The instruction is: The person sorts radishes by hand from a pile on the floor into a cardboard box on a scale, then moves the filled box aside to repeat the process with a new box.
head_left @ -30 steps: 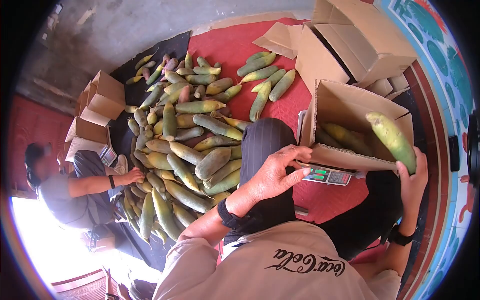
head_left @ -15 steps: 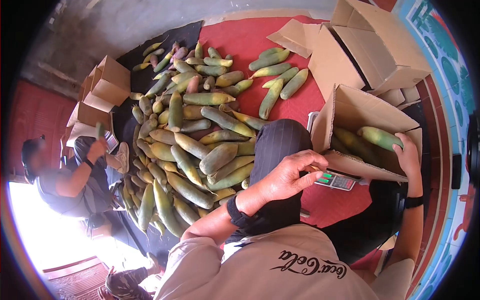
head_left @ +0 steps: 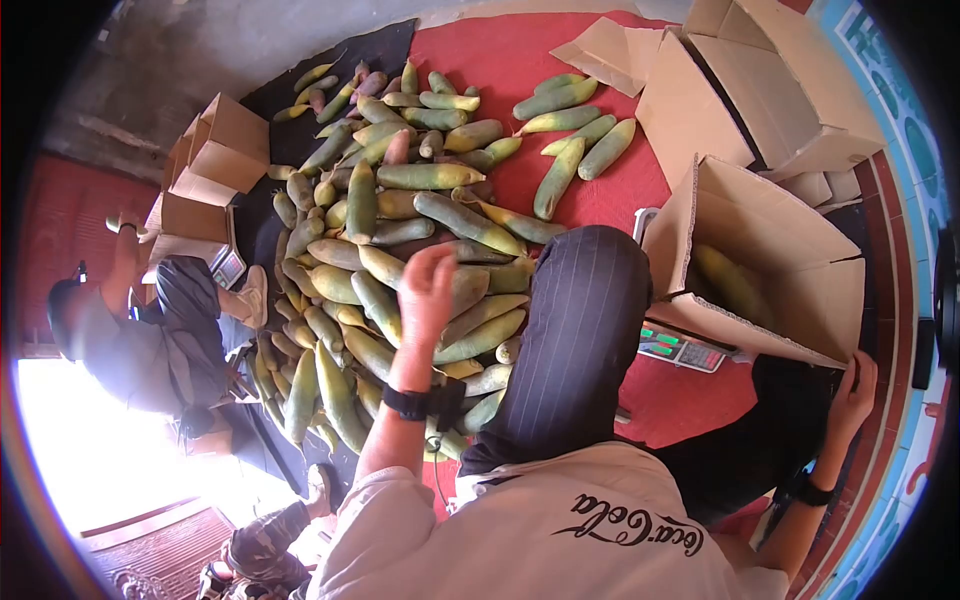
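Observation:
Over the big pile of green radishes (head_left: 335, 385) is my left hand (head_left: 428, 298), its fingers loosely curved and apart, with nothing seen in them. A radish (head_left: 468, 290) lies right beside its fingers; whether they touch cannot be told. My right hand (head_left: 852, 395) is at the near right corner of an upright cardboard box (head_left: 810, 235), fingers stretched out by the cardboard and holding nothing. Inside that box lie radishes (head_left: 730, 280), partly hidden by its walls. The box stands on a digital scale (head_left: 690, 352) with lit green displays.
Several radishes (head_left: 558, 180) lie apart on the red cloth (head_left: 480, 55). More cardboard boxes (head_left: 790, 90) stand at the far right. On the left, a co-worker (head_left: 150, 340) sits beside other boxes (head_left: 228, 150) and another scale (head_left: 228, 265). My knee (head_left: 590, 300) rises between pile and box.
My right hand has let go of a radish in the box and drawn back to its near corner. My left hand has swung left from above the scale to the pile.

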Tool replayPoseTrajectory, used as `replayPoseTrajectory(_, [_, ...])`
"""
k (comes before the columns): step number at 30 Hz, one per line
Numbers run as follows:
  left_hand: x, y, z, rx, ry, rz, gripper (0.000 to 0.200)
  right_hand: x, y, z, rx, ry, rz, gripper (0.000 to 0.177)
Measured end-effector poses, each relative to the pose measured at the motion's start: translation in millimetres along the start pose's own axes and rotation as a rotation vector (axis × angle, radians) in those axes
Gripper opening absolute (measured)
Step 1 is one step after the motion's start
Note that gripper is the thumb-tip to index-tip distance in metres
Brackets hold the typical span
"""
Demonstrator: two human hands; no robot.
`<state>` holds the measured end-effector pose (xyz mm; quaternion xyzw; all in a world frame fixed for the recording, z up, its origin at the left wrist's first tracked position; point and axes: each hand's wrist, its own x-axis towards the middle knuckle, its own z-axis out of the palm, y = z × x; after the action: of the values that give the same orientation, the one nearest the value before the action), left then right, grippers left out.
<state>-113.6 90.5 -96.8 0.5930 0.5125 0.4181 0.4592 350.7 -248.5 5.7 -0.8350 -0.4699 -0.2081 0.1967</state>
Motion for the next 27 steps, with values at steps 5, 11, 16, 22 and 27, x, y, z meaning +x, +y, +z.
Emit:
replayPoseTrajectory(5, [-10.7,-143.7,-83.4,0.899,0.448,-0.088,0.047,-37.8,14.1,-1.8,-0.037,-0.028,0.107,0.015])
replayPoseTrajectory(11, [-49.5,-226.9,-111.6,0.812,0.313,-0.769,0.068,-37.5,8.0,-0.9,0.020,-0.038,0.166,0.014])
replayPoseTrajectory(16, [-41.9,-214.3,-111.2,0.892,0.273,-0.853,0.071,-36.5,5.5,0.9,-0.019,-0.034,0.144,0.014])
replayPoseTrajectory(22, [-24.5,-341.4,-151.8,0.769,0.166,-0.883,0.062,-37.1,-3.6,0.6,0.054,-0.019,0.174,0.013])
replayPoseTrajectory(27, [-31.2,-260.0,-121.9,0.019,0.315,-0.939,0.028,-33.4,-13.3,-3.2,0.034,-0.031,0.150,0.013])
